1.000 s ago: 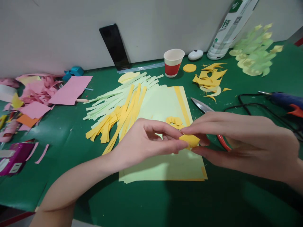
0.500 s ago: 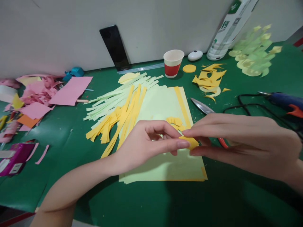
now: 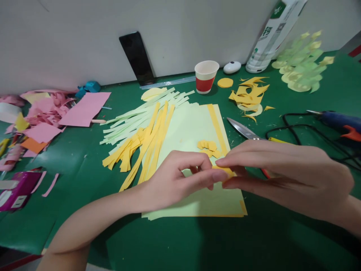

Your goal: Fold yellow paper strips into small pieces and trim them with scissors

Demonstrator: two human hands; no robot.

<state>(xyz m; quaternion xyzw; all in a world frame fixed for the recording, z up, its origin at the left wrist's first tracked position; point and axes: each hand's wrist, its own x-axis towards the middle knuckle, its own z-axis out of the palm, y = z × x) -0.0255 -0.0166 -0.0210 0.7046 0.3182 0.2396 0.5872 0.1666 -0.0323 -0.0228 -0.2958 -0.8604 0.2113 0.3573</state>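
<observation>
Your work on the yellow paper looks partly done: a cluster of small yellow pieces (image 3: 208,147) lies on the pale green sheets (image 3: 194,203), just beyond your hands. Another small piece, the yellow paper (image 3: 229,172) between your fingers, appears unfinished, and long yellow strips (image 3: 154,141) remain uncut to the left, beside pale green strips (image 3: 135,118).

Your left hand (image 3: 177,178) has its grip closed, thumb pressing the left part of that paper. Your right hand (image 3: 293,173) pinches its right end, the fingertips parted only by the paper. You hold it over the right side of the sheets, with the scissors (image 3: 242,129) beyond on the bench (image 3: 126,244).
</observation>
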